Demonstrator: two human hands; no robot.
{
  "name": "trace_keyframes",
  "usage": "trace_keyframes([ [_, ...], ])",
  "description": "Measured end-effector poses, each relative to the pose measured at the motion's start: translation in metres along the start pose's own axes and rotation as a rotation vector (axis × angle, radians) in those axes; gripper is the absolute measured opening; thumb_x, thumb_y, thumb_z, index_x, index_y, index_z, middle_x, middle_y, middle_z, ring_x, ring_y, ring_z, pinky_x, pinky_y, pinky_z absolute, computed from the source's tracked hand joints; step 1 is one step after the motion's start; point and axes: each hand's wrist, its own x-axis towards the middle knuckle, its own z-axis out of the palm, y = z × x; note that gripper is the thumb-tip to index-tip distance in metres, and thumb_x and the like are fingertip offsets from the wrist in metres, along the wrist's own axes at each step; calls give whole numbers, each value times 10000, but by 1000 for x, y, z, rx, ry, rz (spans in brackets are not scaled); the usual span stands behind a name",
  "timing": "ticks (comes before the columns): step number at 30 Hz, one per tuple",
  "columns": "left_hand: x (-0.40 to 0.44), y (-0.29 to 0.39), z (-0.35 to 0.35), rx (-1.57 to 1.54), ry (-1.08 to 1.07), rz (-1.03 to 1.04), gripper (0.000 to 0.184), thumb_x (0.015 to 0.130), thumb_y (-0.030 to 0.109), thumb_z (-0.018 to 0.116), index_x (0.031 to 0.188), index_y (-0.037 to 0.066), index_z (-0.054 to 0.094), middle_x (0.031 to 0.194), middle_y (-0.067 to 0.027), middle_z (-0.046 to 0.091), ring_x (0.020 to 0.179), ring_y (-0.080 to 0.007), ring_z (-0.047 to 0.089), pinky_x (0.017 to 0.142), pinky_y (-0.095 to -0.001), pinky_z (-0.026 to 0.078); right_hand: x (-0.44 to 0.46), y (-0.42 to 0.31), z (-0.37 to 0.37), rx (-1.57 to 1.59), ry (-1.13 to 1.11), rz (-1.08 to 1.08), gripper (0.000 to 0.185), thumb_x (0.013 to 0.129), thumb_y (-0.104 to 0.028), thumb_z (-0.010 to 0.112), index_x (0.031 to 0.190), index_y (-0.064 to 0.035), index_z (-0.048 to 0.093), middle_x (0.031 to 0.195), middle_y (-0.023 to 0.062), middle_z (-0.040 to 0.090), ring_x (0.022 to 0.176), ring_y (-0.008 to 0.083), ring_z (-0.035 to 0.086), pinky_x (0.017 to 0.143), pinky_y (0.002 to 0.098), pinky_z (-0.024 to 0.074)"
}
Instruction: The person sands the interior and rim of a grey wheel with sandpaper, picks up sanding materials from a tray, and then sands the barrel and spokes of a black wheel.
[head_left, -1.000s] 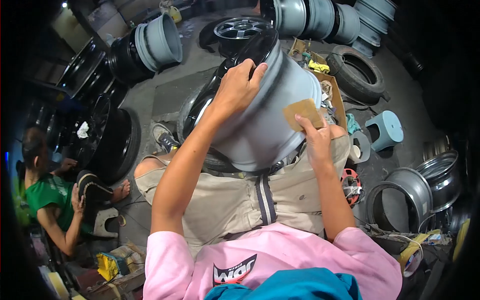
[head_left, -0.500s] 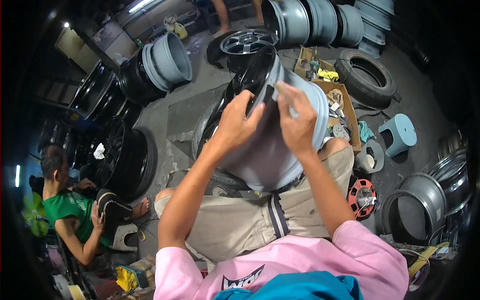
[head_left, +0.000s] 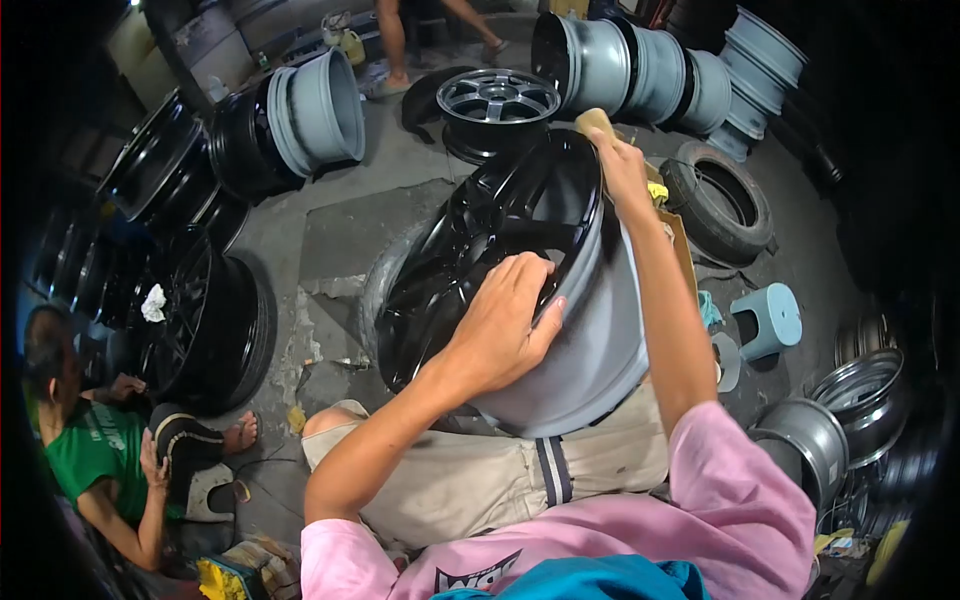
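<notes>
A car wheel rim [head_left: 585,345] with a glossy black spoked face and a pale grey barrel leans between my legs, its face turned up and to the left. My left hand [head_left: 507,322] grips the rim's lip on the near side, fingers over the edge and thumb on the barrel side. At the far edge of the lip, my right hand [head_left: 622,175] holds a tan pad [head_left: 596,122] against or close beside it. Whether the pad is sandpaper or something else I cannot make out. A tyre or ring [head_left: 385,285] partly shows beneath the rim.
Another rim [head_left: 498,97] lies face up beyond mine. Grey rims [head_left: 600,65] line the back right, near a tyre [head_left: 718,200] and a light-blue stool [head_left: 768,320]. On the left a person in a green top [head_left: 110,455] sits by a black wheel [head_left: 205,320].
The rim has tilted so that more of its black face shows. My right hand has moved to the far edge with the pad; my left has come lower and nearer along the lip.
</notes>
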Motion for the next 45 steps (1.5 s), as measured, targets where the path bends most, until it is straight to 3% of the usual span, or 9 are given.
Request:
trace_keyframes([
  [4,4,-7,-11,-46,27,-26,326,975,172,621,1185,-55,519,1112,-237,570,1068,-410,562,943,-470,438,65,25,35,250,-195,226,519,978,-431,646,1023,76,750,821,1,654,748,126,535,716,319,453],
  [10,0,-12,-17,-77,57,-75,316,964,167,634,1174,-46,532,1083,-233,583,1032,-423,574,922,-464,456,-64,-64,13,-11,77,-114,397,1028,-293,590,1156,70,690,870,175,701,768,192,600,740,359,483],
  [13,3,-14,-22,-57,60,-78,300,916,109,653,1148,-47,546,1059,-235,580,991,-423,584,885,-465,469,-159,-85,12,-17,139,-621,278,946,-25,621,1197,30,729,1338,208,667,1290,379,618,1097,434,470],
  [18,5,-13,-17,-71,67,-57,307,909,106,656,1148,-49,542,1048,-234,580,986,-415,587,876,-457,470,-128,-76,5,-64,127,-679,287,961,-56,610,1206,53,712,1286,234,684,1250,377,644,1058,408,498],
  [21,4,-11,-14,-71,96,-52,303,911,105,657,1149,-46,543,1040,-231,581,977,-414,587,875,-447,473,-31,-45,4,-64,-19,-122,356,1007,-303,600,1102,15,729,833,220,699,756,294,666,732,387,499],
  [24,7,-2,-6,-54,81,-39,299,915,104,659,1149,-41,545,1039,-228,582,969,-409,589,874,-439,476,59,42,36,229,-103,-14,489,965,-401,651,1066,72,723,739,55,659,729,102,556,677,364,458],
  [27,6,-1,-7,-54,80,-65,296,917,105,665,1148,-37,547,1039,-224,583,968,-401,593,871,-436,479,4,-7,12,46,-23,-139,434,986,-347,642,1115,63,704,807,163,721,692,276,620,698,406,477],
  [33,10,1,-7,-99,-19,-141,336,873,98,684,1150,-49,562,1090,-230,595,1044,-419,580,940,-469,457,-221,-72,-30,-189,-43,-723,296,921,-41,664,1207,-14,739,1349,185,666,1278,379,628,1086,456,492],
  [45,11,3,2,-54,39,-44,335,947,179,693,1172,-33,565,1101,-223,603,1021,-398,603,902,-432,476,22,114,-22,-104,-411,268,609,1012,-548,511,1152,2,732,1024,291,715,977,345,706,867,430,507],
])
